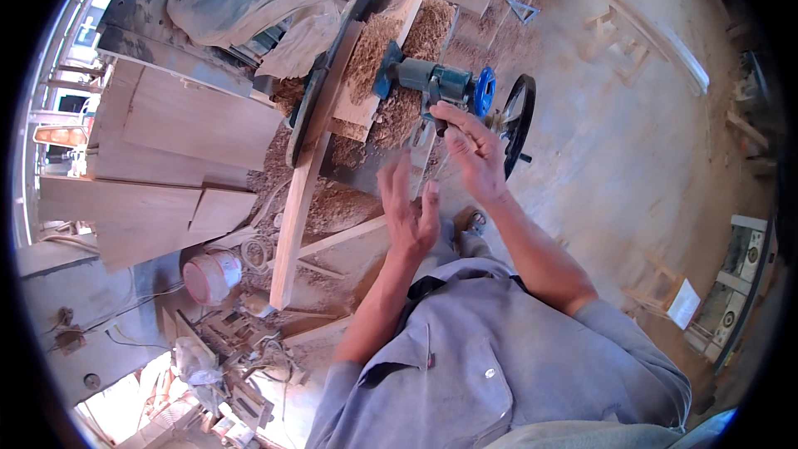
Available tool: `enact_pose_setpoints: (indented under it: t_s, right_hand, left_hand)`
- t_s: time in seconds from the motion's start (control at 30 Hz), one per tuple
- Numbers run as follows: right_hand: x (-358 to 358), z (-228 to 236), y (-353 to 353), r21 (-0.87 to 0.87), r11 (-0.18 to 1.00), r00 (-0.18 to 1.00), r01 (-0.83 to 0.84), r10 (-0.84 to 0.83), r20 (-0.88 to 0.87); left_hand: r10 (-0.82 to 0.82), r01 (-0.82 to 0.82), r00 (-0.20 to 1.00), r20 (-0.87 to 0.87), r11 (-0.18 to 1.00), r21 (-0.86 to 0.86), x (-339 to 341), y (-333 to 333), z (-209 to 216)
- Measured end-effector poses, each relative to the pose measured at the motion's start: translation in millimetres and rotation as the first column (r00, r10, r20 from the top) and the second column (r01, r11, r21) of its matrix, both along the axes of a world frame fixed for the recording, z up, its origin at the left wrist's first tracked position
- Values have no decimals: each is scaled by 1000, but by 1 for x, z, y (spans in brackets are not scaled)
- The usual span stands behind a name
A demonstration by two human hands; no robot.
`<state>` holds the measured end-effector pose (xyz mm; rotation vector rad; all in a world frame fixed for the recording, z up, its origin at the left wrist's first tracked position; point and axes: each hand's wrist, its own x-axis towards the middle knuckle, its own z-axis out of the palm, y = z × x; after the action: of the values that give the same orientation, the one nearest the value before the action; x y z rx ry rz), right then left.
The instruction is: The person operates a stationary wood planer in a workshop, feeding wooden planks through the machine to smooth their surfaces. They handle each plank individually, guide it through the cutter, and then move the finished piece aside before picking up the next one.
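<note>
Right hand [477, 158]: raised at the machine; fingers curled round a dark handle [440, 123], closed on it.
Left hand [409, 220]: below and left of the right; fingers spread, slightly bent, blurred, holding nothing, well apart from the plank.
Dark handle: short, on the near side of the green unit, at the right fingers.
Green unit [424, 76]: cylindrical metal body, flat plate at its left end, above the sawdust.
Blue handwheel [484, 91]: round, at the green unit's right end.
Black handwheel [520, 120]: larger, spoked, just right of the blue one.
Sawdust [432, 33]: thick, loose, heaped round the boards.
Tabletop [363, 168]: dark, partly bare near the left hand.
Plank [293, 237]: long, pale wood, left of both hands, along a dark curved bar [339, 48]; near end projects past the tabletop.
Second board [404, 17]: pale, right of the plank, partly covered by sawdust.
Panels [187, 125]: flat wooden sheets, far left.
Bucket [212, 276]: pink and white, lower left.
Set square [522, 11]: blue triangle, on the floor [598, 158].
</note>
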<state>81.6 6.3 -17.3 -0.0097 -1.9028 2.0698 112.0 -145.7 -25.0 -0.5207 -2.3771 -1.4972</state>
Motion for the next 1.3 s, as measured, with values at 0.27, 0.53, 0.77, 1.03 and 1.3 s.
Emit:
enact_pose_setpoints:
  t_s: [0.27,0.53,0.77,1.03,1.3]
  right_hand:
    - [-69,23,89,180,983,962,-44,-7,271]
    - [-252,-43,156,280,924,931,-262,166,324]
    - [-379,-119,152,503,783,931,-365,296,214]
    - [-411,-115,140,223,777,781,-588,475,405]
    - [-370,-105,104,356,592,690,-724,633,351]
  left_hand:
    - [-145,213,951,-272,947,241,-82,67,1]
    - [-8,93,978,-210,913,397,-108,84,-15]
    - [229,-286,924,306,946,155,-136,124,44]
    - [179,-52,902,393,949,-312,-240,206,43]
    - [311,-200,887,342,925,-323,-239,217,38]
